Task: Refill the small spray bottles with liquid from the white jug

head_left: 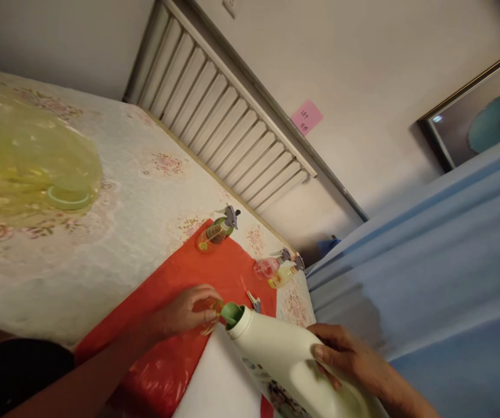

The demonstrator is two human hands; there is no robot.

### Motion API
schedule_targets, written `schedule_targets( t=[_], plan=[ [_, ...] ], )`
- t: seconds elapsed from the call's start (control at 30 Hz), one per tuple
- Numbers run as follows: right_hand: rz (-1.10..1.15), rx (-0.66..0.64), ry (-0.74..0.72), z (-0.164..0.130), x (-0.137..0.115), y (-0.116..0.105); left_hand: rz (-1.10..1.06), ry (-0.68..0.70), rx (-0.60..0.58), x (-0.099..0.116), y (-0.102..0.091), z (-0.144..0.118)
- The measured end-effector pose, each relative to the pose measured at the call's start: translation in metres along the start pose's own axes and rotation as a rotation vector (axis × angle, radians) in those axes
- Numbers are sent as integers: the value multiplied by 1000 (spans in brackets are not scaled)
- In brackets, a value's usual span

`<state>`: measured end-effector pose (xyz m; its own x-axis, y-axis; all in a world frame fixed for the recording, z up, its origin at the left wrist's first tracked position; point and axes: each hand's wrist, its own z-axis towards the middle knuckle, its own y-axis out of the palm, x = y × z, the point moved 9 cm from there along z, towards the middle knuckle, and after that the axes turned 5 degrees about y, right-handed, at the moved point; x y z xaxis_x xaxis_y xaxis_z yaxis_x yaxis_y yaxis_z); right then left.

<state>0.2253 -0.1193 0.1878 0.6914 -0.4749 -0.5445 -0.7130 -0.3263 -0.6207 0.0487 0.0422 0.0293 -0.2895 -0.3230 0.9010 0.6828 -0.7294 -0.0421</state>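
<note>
My right hand (350, 354) grips the handle of a large pale cream detergent jug (276, 342), tilted so its open mouth points left. A green pouring spout (232, 313) shows inside that mouth. My left hand (193, 310) is closed round a small clear bottle (213, 313), mostly hidden by the fingers. The bottle's opening is right at the spout; whether they touch I cannot tell. Just beyond the jug's neck a grey-and-white spray head (254, 302) lies on a red plastic bag (176, 290). A spray bottle (215, 235) with green on it stands at the bag's far corner.
Pink (267, 267) and yellow (281, 276) spray bottles stand at the table's far right. A yellow plastic bag (28, 157) lies left on the flowered tablecloth (132, 191). A white radiator (224, 104) runs behind the table; a blue curtain (441, 278) hangs at right.
</note>
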Motion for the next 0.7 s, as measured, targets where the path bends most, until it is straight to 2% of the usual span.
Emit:
schedule_targets(
  t=[0.33, 0.7],
  plan=[
    [-33, -7, 14, 0, -6, -3, 13, 44, -4, -4, 1, 0],
    [-50, -21, 5, 2, -12, -3, 0, 13, 12, -2, 0, 0]
  ],
)
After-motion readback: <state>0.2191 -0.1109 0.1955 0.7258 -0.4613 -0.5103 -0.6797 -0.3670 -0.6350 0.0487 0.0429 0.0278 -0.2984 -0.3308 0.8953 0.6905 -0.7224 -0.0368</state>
